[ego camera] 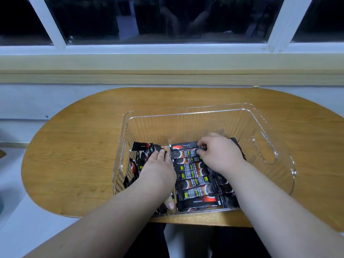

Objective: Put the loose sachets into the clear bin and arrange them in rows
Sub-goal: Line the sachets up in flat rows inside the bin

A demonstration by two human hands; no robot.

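Note:
A clear plastic bin (186,116) with handle cut-outs stands on the wooden table. Inside lie several black and red sachets. A neat row of sachets (195,181) runs front to back down the middle. A looser pile of sachets (141,155) leans at the bin's left end. My left hand (158,170) lies flat with straight fingers on that left pile. My right hand (219,153) reaches in over the right side and pinches the end of a sachet (184,146) at the far end of the middle row. More sachets lie half hidden under my right forearm.
The oval wooden table (78,149) sits against a wall below a window sill (167,75). The bin's far half holds no sachets. The bin's right handle (264,148) is close to my right wrist. The table's front edge lies just under the bin.

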